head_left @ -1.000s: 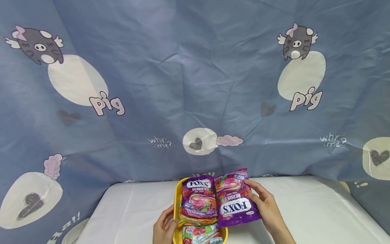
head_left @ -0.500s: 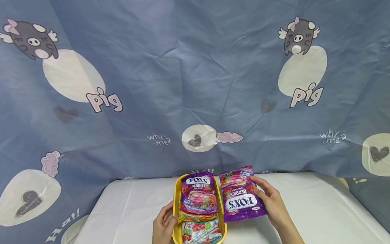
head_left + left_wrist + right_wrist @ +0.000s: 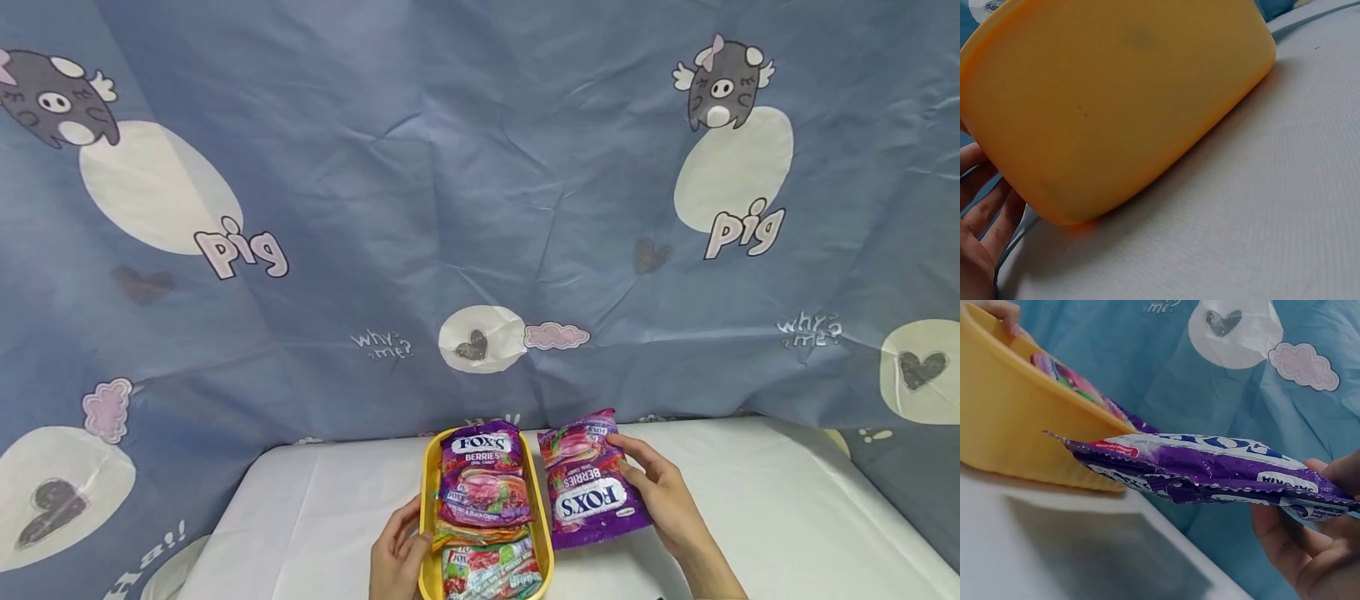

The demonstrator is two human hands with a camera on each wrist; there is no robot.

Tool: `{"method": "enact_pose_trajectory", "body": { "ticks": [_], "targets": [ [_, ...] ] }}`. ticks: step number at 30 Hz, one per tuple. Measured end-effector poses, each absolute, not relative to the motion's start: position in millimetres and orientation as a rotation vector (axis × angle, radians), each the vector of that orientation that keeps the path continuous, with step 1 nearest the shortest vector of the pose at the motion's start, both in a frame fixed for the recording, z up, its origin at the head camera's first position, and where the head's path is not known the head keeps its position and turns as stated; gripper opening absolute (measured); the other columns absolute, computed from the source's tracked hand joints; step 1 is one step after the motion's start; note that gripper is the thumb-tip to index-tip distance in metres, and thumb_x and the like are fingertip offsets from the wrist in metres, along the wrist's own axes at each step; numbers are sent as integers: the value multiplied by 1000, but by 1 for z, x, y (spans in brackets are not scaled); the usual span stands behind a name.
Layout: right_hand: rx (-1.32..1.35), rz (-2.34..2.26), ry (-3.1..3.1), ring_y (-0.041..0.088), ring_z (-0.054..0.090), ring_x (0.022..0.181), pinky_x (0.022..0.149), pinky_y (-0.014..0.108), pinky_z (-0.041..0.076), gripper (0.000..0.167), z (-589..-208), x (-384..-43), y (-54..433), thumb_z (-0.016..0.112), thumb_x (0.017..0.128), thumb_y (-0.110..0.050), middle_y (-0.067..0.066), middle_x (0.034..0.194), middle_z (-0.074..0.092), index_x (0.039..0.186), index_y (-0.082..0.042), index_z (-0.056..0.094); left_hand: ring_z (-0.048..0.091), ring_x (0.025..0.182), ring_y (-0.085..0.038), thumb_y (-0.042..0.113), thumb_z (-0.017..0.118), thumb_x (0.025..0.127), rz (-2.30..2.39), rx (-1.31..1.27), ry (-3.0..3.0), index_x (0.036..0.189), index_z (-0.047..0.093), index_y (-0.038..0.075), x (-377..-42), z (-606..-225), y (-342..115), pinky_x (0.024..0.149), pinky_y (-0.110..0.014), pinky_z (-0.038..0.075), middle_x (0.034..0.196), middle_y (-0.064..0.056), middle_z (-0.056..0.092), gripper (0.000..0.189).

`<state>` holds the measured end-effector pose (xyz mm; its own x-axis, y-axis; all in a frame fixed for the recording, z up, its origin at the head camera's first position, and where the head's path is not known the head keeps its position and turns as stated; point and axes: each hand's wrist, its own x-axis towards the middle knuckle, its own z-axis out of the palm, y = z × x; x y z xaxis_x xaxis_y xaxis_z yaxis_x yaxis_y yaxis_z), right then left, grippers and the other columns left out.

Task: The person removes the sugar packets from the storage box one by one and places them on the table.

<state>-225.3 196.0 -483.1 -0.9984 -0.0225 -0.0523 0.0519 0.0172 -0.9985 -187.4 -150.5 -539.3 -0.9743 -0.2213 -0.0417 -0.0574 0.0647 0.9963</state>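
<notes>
My right hand (image 3: 671, 500) pinches the right edge of a purple candy bag (image 3: 592, 479), thumb above and fingers below in the right wrist view. The bag's lettering is upside down in the head view. It is off the table, just right of a yellow plastic basket (image 3: 543, 533). My left hand (image 3: 397, 554) grips the basket's left side, its fingers (image 3: 1000, 225) against the outer wall. Inside the basket lie another purple candy bag (image 3: 486, 479), an orange-yellow bag (image 3: 480, 534) partly covered by it, and a green-and-red candy bag (image 3: 491, 571) nearest me.
The basket stands on a white-covered table (image 3: 780, 508). A blue cloth (image 3: 337, 208) with pig prints hangs behind the table's far edge. White table surface extends on both sides of the basket.
My right hand has carried the purple bag slightly rightward, away from over the basket's right rim, which now shows. My left hand stays on the basket. The head view has shifted slightly.
</notes>
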Motion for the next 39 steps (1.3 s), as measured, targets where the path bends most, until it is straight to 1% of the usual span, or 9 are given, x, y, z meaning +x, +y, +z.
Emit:
{"method": "enact_pose_trajectory", "body": {
  "ticks": [9,13,20,24,27,31,34,37,39],
  "targets": [
    [111,-2082,2267,25,50,118,84,27,52,40,-497,-231,191,45,96,-8,9,149,39,135,-15,51,58,116,-30,8,58,86,-2008,310,-2221,133,49,1,-187,-537,-150,86,-25,56,131,-22,55,49],
    [133,-2047,2297,24,53,115,82,26,53,41,-505,-232,191,47,94,-8,12,148,40,134,-15,52,58,116,-30,8,58,86,-2037,307,-2212,134,48,1,-188,-537,-149,86,-25,56,131,-22,54,49],
    [131,-2007,2330,24,62,101,74,30,56,40,-514,-234,194,50,93,-7,18,147,39,132,-14,54,59,114,-29,9,58,86,-2057,304,-2217,135,47,1,-188,-536,-150,86,-25,56,132,-22,53,50],
    [97,-1915,2422,27,63,104,72,27,56,40,-518,-234,197,50,92,-6,23,147,38,131,-12,54,61,110,-27,11,58,87,-2079,259,-2206,135,46,1,-187,-539,-153,85,-25,57,132,-23,53,50],
    [55,-1852,2510,32,63,107,73,25,56,39,-527,-233,200,50,91,-2,25,143,42,129,-10,56,62,108,-26,11,58,87,-2089,228,-2211,135,45,1,-187,-540,-154,85,-25,57,132,-23,52,51],
    [-6,-1722,2636,35,58,117,88,34,55,38,-537,-230,199,50,91,0,23,136,51,127,-9,57,60,112,-28,11,59,88,-2049,204,-2236,134,46,1,-187,-539,-157,87,-25,56,132,-22,53,49],
    [-59,-1626,2696,37,50,126,102,45,47,39,-538,-228,199,49,92,-1,22,137,50,130,-10,56,57,116,-30,12,59,89,-2032,189,-2238,135,46,1,-186,-539,-157,88,-26,56,132,-22,52,49],
    [-117,-1574,2741,41,40,132,106,50,40,40,-541,-227,203,49,93,-3,22,143,43,132,-11,53,55,118,-31,14,59,90,-2052,188,-2219,136,44,1,-186,-540,-155,87,-27,56,134,-22,50,50],
    [-147,-1541,2792,42,37,134,107,51,38,40,-545,-227,207,50,93,-5,20,145,40,132,-13,53,54,119,-31,16,59,91,-2080,179,-2198,137,43,1,-186,-542,-152,87,-28,57,135,-22,49,51]
  ]
}}
